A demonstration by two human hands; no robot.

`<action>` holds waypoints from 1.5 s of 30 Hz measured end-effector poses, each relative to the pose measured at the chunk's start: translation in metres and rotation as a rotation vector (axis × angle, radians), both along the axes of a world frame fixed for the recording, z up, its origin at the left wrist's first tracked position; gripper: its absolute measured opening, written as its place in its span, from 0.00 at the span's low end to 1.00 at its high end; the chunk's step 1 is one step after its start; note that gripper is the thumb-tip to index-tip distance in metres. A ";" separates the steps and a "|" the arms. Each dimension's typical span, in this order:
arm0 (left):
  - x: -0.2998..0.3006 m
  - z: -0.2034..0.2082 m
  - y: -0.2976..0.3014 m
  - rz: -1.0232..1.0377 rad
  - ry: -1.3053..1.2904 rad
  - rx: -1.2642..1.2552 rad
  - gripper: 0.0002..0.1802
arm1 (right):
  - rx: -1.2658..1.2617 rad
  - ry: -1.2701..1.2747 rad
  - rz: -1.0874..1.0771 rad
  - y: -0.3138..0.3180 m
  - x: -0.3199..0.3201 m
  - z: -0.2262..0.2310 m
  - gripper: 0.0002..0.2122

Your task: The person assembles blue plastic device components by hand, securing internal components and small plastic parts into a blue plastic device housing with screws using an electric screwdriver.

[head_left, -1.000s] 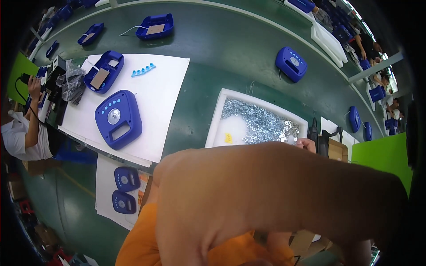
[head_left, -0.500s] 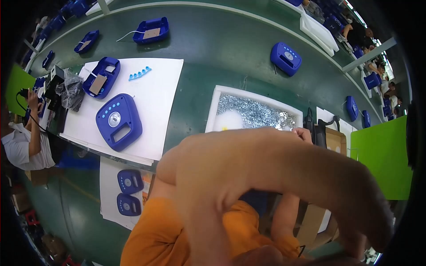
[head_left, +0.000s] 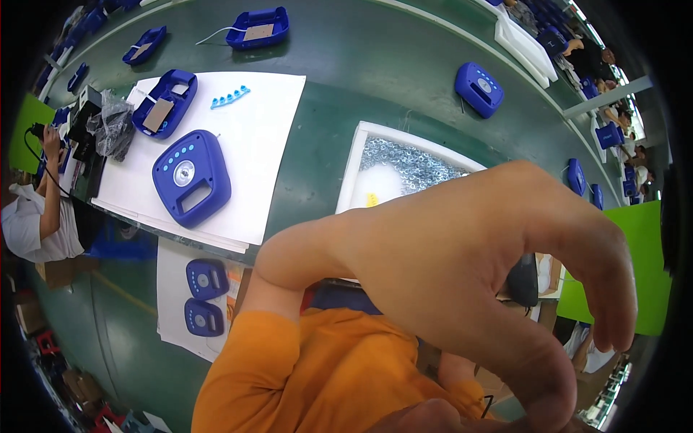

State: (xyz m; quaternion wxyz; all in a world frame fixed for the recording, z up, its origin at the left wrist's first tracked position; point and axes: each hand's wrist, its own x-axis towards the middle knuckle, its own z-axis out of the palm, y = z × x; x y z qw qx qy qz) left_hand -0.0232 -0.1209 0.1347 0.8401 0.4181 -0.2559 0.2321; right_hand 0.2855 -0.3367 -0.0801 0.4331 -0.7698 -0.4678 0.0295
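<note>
While my hand (head_left: 462, 267) is lifted up close in front of me, it covers a big part of what I see. I cannot tell if it is my left or my right. The fingers (head_left: 599, 289) curl down loosely and hold nothing. My other hand does not show.

Past my hand is a long dark green table (head_left: 361, 65). A white tray (head_left: 404, 162) full of small shiny metal bits sits on it, just behind my hand, and my hand hides its near side. To the left lies a big white sheet (head_left: 253, 144). On the sheet rests a blue plastic case (head_left: 191, 177) with a round silver part in the middle. Beside it lies an open blue shell (head_left: 164, 101) and a little light blue strip (head_left: 229, 96). More blue cases (head_left: 478, 88) sit farther off on the table.

Below the table edge, two small blue parts (head_left: 204, 297) lie on another white sheet. My orange shirt (head_left: 325, 375) fills the bottom. At the far left, another person in a white shirt (head_left: 32, 224) sits at work.
</note>
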 end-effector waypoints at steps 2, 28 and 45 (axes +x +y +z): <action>0.007 -0.004 -0.002 0.058 -0.040 0.026 0.21 | -0.024 -0.002 0.006 -0.006 -0.002 0.002 0.04; 0.071 -0.024 -0.018 0.603 0.005 0.468 0.16 | 0.030 0.093 0.125 0.018 -0.028 0.004 0.07; 0.089 -0.034 -0.004 0.624 0.071 0.639 0.16 | 0.227 0.196 0.200 0.071 -0.001 -0.014 0.10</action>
